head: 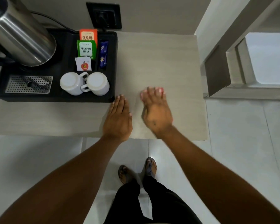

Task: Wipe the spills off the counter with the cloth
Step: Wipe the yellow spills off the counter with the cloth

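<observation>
The beige counter (pixel 160 62) runs across the upper half of the head view. My left hand (pixel 118 117) lies flat on it, palm down and fingers together, just right of the black tray's near corner. My right hand (pixel 155 110) hovers or rests palm down beside it, fingers slightly apart, a little blurred. Neither hand holds anything. No cloth is in view, and I can make out no spill on the counter.
A black tray (pixel 58 97) at the left carries a steel kettle (pixel 21 36), two upturned white cups (pixel 84 84), tea sachets (pixel 86 49) and a perforated drip plate (pixel 29 84). A wall socket (pixel 104 15) sits behind. The counter's edge drops to a tiled floor (pixel 241 143).
</observation>
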`<state>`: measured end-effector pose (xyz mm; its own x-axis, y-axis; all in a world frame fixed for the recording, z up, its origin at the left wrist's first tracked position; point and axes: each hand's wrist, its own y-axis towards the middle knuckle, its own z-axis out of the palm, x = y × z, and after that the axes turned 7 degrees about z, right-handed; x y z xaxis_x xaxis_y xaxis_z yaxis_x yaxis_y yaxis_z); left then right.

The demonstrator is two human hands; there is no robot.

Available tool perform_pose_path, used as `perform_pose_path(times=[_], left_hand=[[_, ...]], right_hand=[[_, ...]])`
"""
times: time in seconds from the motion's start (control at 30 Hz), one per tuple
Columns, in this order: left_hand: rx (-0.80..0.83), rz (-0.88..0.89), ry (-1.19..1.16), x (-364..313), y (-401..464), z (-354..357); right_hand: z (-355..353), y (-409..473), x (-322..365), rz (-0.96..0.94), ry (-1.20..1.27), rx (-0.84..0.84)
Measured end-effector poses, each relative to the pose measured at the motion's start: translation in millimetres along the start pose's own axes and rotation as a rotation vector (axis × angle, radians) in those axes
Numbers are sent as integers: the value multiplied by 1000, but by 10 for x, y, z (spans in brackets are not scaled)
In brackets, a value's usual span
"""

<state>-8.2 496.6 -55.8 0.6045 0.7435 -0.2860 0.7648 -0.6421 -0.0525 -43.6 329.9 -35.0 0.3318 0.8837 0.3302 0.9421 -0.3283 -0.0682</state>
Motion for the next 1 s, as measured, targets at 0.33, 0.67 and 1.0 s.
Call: perform_pose_path(times=[0.33, 0.67, 1.0], left_hand=[[34, -26, 73, -39, -14, -21], [14, 10, 123, 1, 28, 60], [49, 53, 159, 43, 58, 78]], right_hand=[[-371, -171, -1023, 229, -61, -17], [151, -589, -54, 14, -54, -14], [-377, 330, -911, 243, -18, -54]])
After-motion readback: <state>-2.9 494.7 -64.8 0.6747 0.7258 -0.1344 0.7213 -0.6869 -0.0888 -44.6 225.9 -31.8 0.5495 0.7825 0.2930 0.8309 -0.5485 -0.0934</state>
